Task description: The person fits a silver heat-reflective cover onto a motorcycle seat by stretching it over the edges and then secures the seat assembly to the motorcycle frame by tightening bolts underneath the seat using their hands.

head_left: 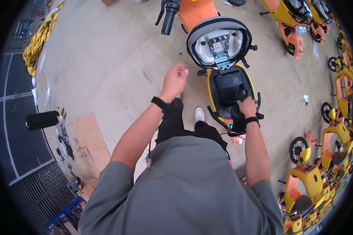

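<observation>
A yellow and orange electric scooter stands in front of me, its padded seat (219, 42) tipped up so the white underside and metal hinge bracket show. Below the seat, a black block-shaped unit (228, 87) sits in the yellow-rimmed compartment (210, 91). My right hand (248, 106) reaches in at the compartment's rear right, fingers closed around a dark part I cannot make out. My left hand (174, 82) hangs in the air left of the scooter, its fingers half curled, with a gap to the thumb and nothing visible in it.
A handlebar grip (168, 22) juts out at the far end. Several yellow scooters (302, 184) line the right side, and more stand at the far right. Flattened cardboard (92, 135), a black roll-shaped thing (42, 120) and yellow sheeting (39, 43) lie on the left.
</observation>
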Tool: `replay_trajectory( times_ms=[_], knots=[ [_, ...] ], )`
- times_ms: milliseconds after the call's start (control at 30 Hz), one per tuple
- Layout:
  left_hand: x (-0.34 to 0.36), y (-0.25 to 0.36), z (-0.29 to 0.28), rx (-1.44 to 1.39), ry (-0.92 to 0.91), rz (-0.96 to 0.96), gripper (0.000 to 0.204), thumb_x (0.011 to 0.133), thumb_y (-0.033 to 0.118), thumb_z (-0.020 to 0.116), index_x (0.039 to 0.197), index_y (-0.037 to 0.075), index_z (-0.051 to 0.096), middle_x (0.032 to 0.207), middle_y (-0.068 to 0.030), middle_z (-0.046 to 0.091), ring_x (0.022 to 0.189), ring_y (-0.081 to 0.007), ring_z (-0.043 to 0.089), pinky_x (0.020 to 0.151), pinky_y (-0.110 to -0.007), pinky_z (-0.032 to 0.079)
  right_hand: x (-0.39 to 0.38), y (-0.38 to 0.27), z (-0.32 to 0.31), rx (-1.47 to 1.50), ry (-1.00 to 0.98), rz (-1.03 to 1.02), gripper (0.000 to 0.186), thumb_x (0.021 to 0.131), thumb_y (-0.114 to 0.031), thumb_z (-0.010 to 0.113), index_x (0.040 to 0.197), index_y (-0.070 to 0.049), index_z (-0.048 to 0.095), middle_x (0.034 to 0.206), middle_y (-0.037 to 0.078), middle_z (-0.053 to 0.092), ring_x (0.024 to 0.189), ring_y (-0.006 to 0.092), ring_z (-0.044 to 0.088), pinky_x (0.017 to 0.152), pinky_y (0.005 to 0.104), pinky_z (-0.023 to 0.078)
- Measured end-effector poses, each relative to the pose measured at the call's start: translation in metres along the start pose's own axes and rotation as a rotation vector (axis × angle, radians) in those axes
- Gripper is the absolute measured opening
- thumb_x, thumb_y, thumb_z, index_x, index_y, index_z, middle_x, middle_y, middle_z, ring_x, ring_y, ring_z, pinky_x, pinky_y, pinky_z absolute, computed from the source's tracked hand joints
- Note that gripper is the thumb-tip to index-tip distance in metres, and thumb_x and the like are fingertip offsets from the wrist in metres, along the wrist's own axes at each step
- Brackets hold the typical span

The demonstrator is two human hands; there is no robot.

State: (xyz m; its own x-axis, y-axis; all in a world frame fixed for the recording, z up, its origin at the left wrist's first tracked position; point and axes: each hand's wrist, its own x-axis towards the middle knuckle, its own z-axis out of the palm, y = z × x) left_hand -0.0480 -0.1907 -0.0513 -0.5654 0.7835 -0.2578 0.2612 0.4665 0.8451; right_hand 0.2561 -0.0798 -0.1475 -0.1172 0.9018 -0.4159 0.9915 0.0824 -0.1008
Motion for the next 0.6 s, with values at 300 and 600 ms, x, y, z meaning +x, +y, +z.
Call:
replay_trajectory(
  times_ms=[300, 600],
  knots=[
    [0.097, 0.023, -0.005, 0.087, 0.107, 0.515, 0.032, 0.086, 0.008, 0.055, 0.117, 0.003, 0.052, 0.109, -0.0153, 0.055, 0.096, -0.0318, 0.056, 0.085, -0.037, 0.044, 0.028, -0.024, -0.013, 0.729, -0.154, 0.213, 0.04, 0.083, -0.027, 0.062, 0.111, 0.002, 0.06, 0.099, 0.015, 0.066, 0.089, 0.0243, 0.064, 0.08, 0.0351, 0.05],
    [0.134, 0.031, -0.011, -0.035, -0.047, 0.568, 0.021, 0.081, 0.002, 0.062, 0.102, 0.001, 0.058, 0.099, -0.0116, 0.056, 0.084, -0.0261, 0.058, 0.076, -0.033, 0.048, -0.026, -0.245, -0.172, 1.84, -0.167, -0.103, 0.042, 0.094, -0.01, 0.049, 0.128, 0.012, 0.04, 0.124, 0.022, 0.052, 0.115, 0.027, 0.053, 0.097, 0.0332, 0.043]
  ],
)
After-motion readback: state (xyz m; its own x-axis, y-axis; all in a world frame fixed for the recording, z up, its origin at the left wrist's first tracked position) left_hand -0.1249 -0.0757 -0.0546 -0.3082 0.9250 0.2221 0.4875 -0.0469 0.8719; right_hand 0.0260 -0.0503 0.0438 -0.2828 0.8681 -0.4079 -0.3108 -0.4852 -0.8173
